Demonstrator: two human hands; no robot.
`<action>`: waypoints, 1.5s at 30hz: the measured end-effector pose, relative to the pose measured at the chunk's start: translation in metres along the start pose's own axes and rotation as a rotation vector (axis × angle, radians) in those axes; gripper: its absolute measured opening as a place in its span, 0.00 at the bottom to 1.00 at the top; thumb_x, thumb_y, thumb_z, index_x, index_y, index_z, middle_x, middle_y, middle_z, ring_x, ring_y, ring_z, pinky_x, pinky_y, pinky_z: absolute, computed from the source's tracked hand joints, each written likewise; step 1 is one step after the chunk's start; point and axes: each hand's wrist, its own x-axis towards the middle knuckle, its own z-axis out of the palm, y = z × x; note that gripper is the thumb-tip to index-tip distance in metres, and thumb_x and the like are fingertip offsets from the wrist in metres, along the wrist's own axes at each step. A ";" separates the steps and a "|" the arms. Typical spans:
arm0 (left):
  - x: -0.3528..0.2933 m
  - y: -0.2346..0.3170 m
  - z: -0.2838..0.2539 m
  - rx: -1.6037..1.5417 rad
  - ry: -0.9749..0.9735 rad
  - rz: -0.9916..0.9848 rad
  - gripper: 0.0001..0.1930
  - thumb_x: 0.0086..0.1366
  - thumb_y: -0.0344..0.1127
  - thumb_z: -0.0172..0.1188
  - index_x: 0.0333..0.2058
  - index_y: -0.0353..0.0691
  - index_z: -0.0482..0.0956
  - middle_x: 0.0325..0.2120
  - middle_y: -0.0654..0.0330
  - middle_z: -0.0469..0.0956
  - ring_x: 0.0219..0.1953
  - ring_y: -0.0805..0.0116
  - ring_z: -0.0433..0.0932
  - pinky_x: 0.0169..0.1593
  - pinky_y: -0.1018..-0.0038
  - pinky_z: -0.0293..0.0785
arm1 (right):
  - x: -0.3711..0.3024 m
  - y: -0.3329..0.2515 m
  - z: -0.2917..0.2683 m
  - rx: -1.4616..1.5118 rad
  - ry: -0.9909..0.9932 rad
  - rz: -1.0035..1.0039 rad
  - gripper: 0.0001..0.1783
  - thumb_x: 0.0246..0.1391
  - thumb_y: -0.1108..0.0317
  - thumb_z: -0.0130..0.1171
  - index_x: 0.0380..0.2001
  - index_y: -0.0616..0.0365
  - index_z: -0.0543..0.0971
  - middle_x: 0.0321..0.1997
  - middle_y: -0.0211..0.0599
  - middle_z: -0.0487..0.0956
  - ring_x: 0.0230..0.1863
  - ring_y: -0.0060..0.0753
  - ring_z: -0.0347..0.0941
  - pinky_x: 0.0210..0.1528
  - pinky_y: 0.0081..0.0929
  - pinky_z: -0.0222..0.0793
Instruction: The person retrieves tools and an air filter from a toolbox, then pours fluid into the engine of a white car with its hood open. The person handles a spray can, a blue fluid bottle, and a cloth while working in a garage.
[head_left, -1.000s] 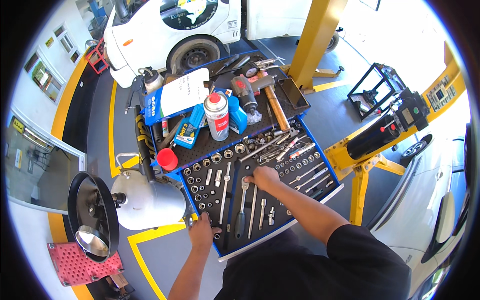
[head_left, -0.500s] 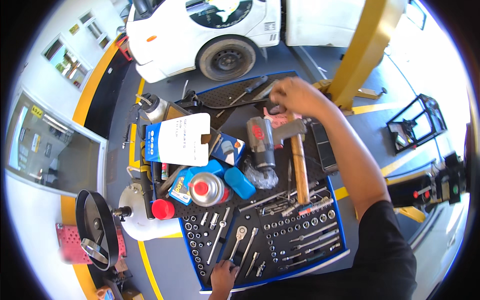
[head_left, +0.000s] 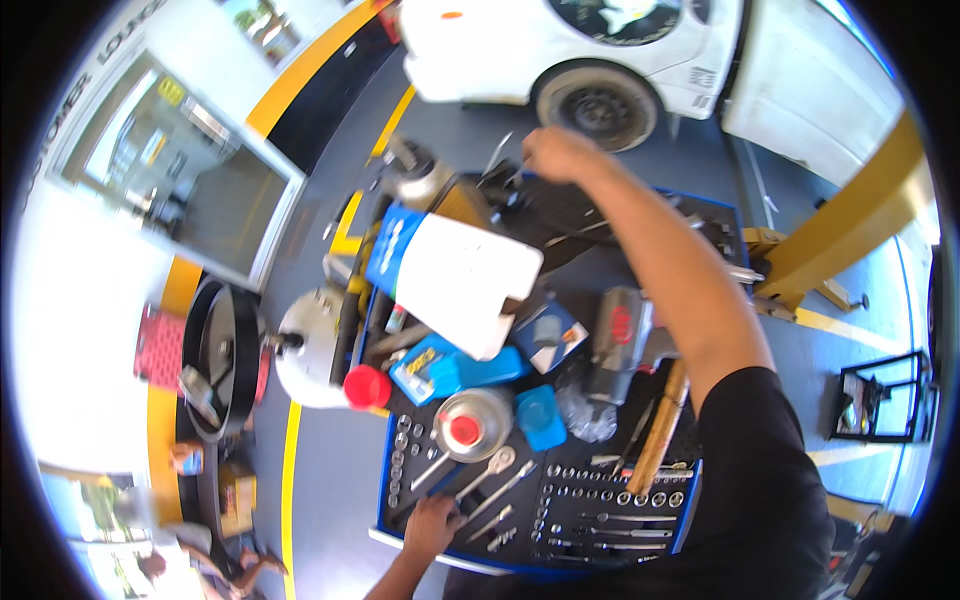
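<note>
My left hand (head_left: 432,525) rests at the near side of the socket tray (head_left: 400,520), fingers bent over the handle end of a ratchet (head_left: 499,461). Its fingertips are hidden, so I cannot tell whether it grips the handle. Stretched across the cart, my right hand (head_left: 560,155) is at the far edge beside a black object (head_left: 508,190). Its fingers look bent together, and anything inside them is hidden. Below that arm lie a grey impact wrench (head_left: 618,340) and a wooden-handled hammer (head_left: 660,430), which reaches over the sockets. A screwdriver shaft (head_left: 580,232) shows in the far tray.
On the cart stand a white-and-blue box (head_left: 460,280), a blue bottle (head_left: 465,372), a silver can (head_left: 470,425) and a red cap (head_left: 367,387). Left is a round black pan (head_left: 225,350). A yellow post (head_left: 850,235) rises at right; a white vehicle (head_left: 480,60) stands behind.
My right hand has moved left along the far side, from over the far tray to the black object. My left hand stays by the ratchet. The whole view has turned leftward.
</note>
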 end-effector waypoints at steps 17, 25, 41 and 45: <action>0.083 0.025 -0.160 0.029 0.747 0.240 0.05 0.64 0.32 0.62 0.38 0.41 0.81 0.40 0.51 0.79 0.43 0.47 0.79 0.45 0.55 0.78 | -0.224 -0.109 -0.136 0.158 -0.075 0.051 0.16 0.61 0.60 0.63 0.45 0.60 0.82 0.37 0.37 0.83 0.35 0.29 0.76 0.42 0.31 0.71; 0.181 0.034 -0.174 0.573 0.487 0.288 0.10 0.61 0.28 0.59 0.42 0.39 0.80 0.43 0.55 0.77 0.50 0.55 0.77 0.54 0.58 0.74 | -0.337 -0.224 -0.131 0.650 -0.060 -0.254 0.15 0.60 0.61 0.66 0.44 0.61 0.85 0.34 0.40 0.84 0.33 0.34 0.82 0.37 0.32 0.75; 0.189 0.041 -0.252 0.227 0.156 0.353 0.24 0.55 0.33 0.75 0.49 0.39 0.76 0.46 0.49 0.84 0.48 0.49 0.83 0.52 0.56 0.77 | -0.284 -0.320 0.129 0.408 0.225 -0.026 0.39 0.58 0.67 0.64 0.70 0.55 0.60 0.61 0.57 0.67 0.56 0.56 0.78 0.50 0.41 0.82; 0.170 0.053 -0.280 -0.027 0.160 0.481 0.21 0.59 0.31 0.72 0.50 0.36 0.78 0.41 0.51 0.84 0.44 0.57 0.83 0.51 0.63 0.76 | -0.281 -0.315 0.139 0.419 0.189 0.052 0.42 0.57 0.68 0.64 0.72 0.55 0.56 0.57 0.55 0.68 0.53 0.55 0.78 0.47 0.40 0.82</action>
